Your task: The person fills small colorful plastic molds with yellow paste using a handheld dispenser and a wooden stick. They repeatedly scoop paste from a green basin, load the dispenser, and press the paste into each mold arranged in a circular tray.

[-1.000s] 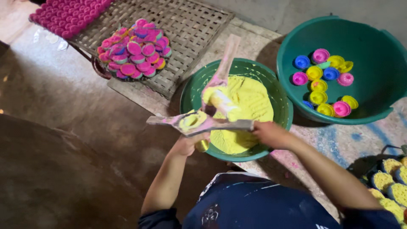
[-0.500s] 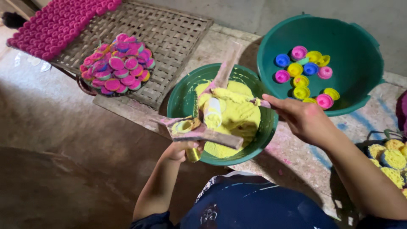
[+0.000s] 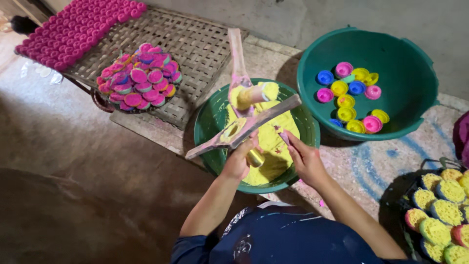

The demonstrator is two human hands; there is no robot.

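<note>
The wooden press [image 3: 244, 128], smeared with yellow powder, is hovering over the near green basin [image 3: 210, 122], which is holding a heap of yellow powder [image 3: 271, 142]. Your left hand [image 3: 239, 159] is gripping it from below, fingers curled tight around its metal stem. Your right hand [image 3: 305, 159] is resting just right of it on the powder, fingers loosely bent, holding nothing I can make out. To the far right a larger green basin [image 3: 415, 93] is holding coloured moulds [image 3: 351, 95]. Far left, pink-filled moulds [image 3: 139, 83] are lying piled on a woven tray [image 3: 205, 44].
</note>
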